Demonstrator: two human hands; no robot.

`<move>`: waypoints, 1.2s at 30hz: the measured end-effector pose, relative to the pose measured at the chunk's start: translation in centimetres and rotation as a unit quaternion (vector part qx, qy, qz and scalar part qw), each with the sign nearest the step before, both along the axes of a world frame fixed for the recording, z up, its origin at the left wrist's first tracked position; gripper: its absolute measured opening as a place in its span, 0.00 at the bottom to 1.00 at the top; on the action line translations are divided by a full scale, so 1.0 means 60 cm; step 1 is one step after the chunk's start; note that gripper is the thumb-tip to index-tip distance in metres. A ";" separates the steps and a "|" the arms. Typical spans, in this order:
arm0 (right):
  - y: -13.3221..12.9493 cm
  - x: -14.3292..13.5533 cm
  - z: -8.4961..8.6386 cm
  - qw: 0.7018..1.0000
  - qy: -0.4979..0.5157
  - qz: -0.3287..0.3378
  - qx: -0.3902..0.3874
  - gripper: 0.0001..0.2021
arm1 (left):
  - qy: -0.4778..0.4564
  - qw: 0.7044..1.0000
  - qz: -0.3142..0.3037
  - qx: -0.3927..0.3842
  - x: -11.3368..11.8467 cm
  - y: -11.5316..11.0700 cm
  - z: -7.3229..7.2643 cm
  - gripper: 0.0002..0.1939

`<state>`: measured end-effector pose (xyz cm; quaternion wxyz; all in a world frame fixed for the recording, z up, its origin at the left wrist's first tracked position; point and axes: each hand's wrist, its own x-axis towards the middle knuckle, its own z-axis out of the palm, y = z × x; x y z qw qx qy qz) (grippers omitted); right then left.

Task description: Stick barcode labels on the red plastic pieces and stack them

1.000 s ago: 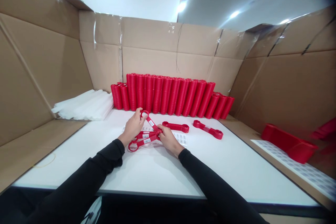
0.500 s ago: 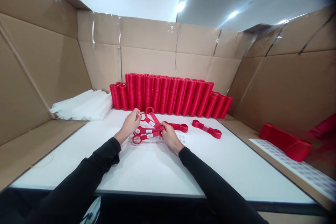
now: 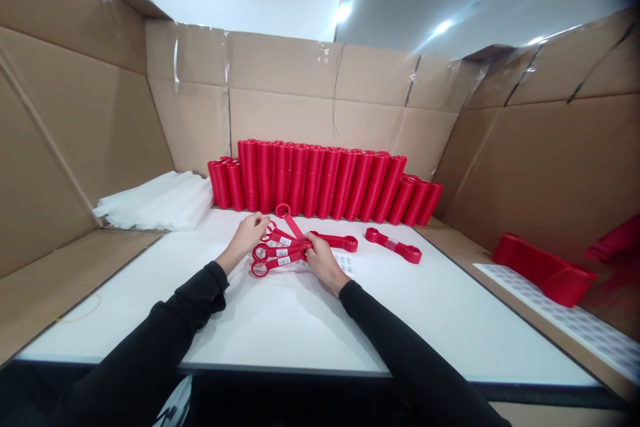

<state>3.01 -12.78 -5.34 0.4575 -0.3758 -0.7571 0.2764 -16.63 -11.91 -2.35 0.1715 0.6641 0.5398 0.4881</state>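
Red strips [image 3: 294,251], ring-ended: one fan, over the near-middle of the table [image 3: 300,327], joined at the grip and spread toward the left.

Labels [image 3: 283,260]: one visible on each of the three lower strips. The top strip [image 3: 295,227] shows none (any on its underside is out of sight). State of the lot in hand: judged part-way, three marked and one without a visible mark.

Right hand [image 3: 324,261]: one, fingers holding the gathered end of the fan between thumb and fingers.

Left hand [image 3: 249,232]: one, fingertips drawn narrow, just beside the outer rings; whether they pinch anything, cannot tell.

Label sheet [image 3: 345,263]: one, flat on the table, partly under the right hand. Labels visible on its uncovered part.

Near bundle [image 3: 336,241]: one, behind the right hand, not fanned. Far bundle [image 3: 393,245]: one, apart to the right, likewise compact. Labelling of either: cannot tell.

Red stacks [image 3: 323,181]: a long upright row at the back, taller in the middle; labelling not legible.

White pile [image 3: 160,200]: back left.

Printed sheet [image 3: 580,327]: right edge, a red piece [image 3: 543,273] lying on it.
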 end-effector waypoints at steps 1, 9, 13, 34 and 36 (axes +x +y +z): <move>0.000 0.001 -0.001 1.000 0.003 -0.001 0.007 0.10 | -0.024 1.000 0.002 -0.013 -0.001 0.001 -0.001 0.16; 0.004 0.003 -0.005 0.999 0.030 -0.021 0.003 0.11 | -0.105 0.986 -0.076 -0.107 -0.001 0.000 -0.005 0.17; 0.001 0.003 -0.003 1.000 0.001 -0.021 -0.013 0.11 | -0.066 0.991 -0.082 -0.081 -0.003 0.001 0.000 0.15; -0.006 -0.005 -0.007 0.997 -0.014 0.038 -0.064 0.11 | 0.412 0.910 0.038 -0.013 -0.123 0.055 -0.033 0.17; -0.006 -0.005 -0.008 0.997 -0.020 0.041 -0.067 0.10 | 0.437 0.897 0.061 -0.025 -0.145 0.065 -0.043 0.20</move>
